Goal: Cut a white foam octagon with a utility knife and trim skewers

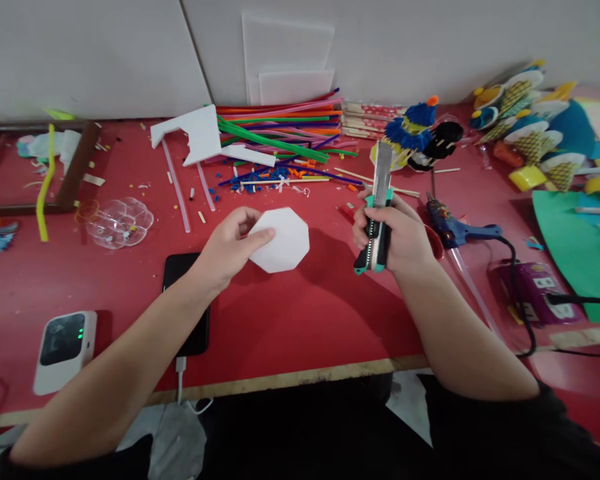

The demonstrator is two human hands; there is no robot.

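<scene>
Left hand (227,250) pinched white octagon piece (284,240) at its left edge, thumb on top, grip clamped on it. Piece sat mid-view over red surface (290,320); could not tell whether it touched. Right hand (397,237) wrapped round utility knife (377,220), grip closed tight on handle. Knife stood near upright with blade out and pointing away, apart from octagon. Blue glue gun (453,230) lay just beside right hand. Black phone (187,300) lay partly under left forearm. Heap of coloured straws (280,130) lay at back of surface.
</scene>
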